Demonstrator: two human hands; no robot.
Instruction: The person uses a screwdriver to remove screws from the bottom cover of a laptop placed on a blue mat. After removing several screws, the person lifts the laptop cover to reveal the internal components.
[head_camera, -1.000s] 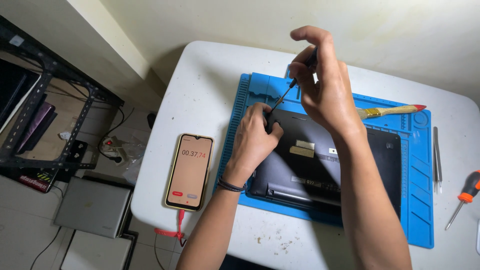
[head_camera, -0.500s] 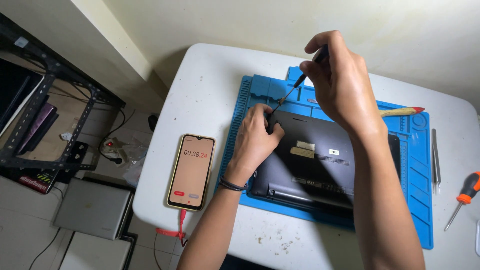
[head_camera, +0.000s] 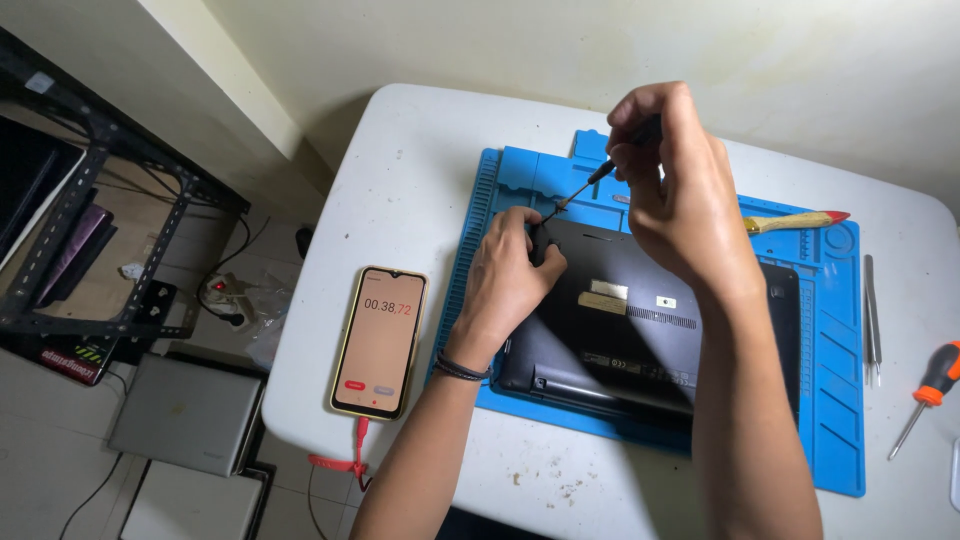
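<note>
A black laptop (head_camera: 640, 330) lies bottom up on a blue work mat (head_camera: 830, 400). My left hand (head_camera: 510, 275) rests on its near left corner, fingers curled at the edge. My right hand (head_camera: 675, 190) is raised above the laptop's far side and grips a thin black screwdriver (head_camera: 590, 180). The screwdriver slants down to the left, its tip at the laptop's far left corner, right by my left fingertips.
A phone (head_camera: 380, 340) showing a running timer lies left of the mat, with a red cable (head_camera: 345, 455) at its near end. A wooden-handled brush (head_camera: 795, 221), tweezers (head_camera: 871, 315) and an orange-handled screwdriver (head_camera: 925, 395) lie to the right. A metal shelf (head_camera: 90, 240) stands left of the white table (head_camera: 400, 180).
My right hand has shifted to the right and slightly down with the screwdriver. My left hand stays at the laptop's corner.
</note>
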